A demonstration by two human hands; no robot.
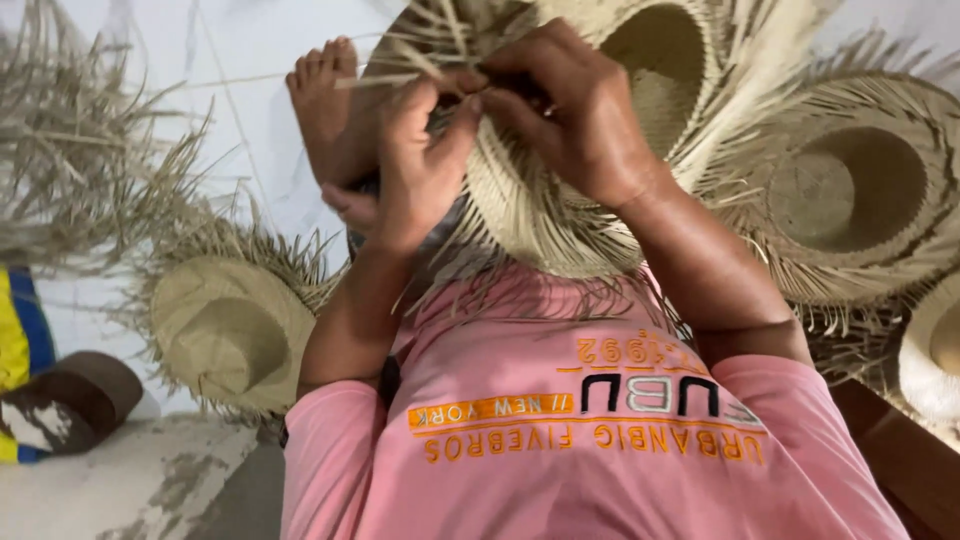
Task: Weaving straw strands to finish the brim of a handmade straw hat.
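**Both hands pinching straw strands at the rim of an unfinished woven hat**

White floor [240, 60]: smooth, pale, hard surface; patchy grey wear near left.

Pink shirt [590, 440]: soft knit fabric, orange and black print, fills near centre.

Straw hat in work [560, 215]: centre, held in the lap above the shirt, far of the chest. Pale tan plaited fibre, tight ribbed weave on the curved brim, deep round crown hollow opening at far centre-right. Loose unwoven strands fringe the edge, stiff and flat.

Second hat [850, 195]: right, just beside the worked one. Same fibre, round crown cavity up, wide brim with spiky radiating ends.

Third hat [225, 335]: near left on the floor, crown up, domed, fine matte weave, ragged fringe all round.

Loose straw pile [70, 140]: far left, tangled dry strips, greyish tan.

Fourth hat [935, 350]: right edge, only partly seen, paler weave.

Brown curved object [75, 395]: near left, rounded, worn surface; kind unclear. Yellow-and-blue item [15, 350] just beside it at the edge.

Right hand [575, 110]: fingers curled closed over the far brim edge, gripping strands; fingertips hidden.

Left hand [420, 150]: thumb and fingers pinched together on thin strands at the brim, touching the right hand.

Bare foot [325, 100]: far of the left hand, sole flat on the floor, toes far.
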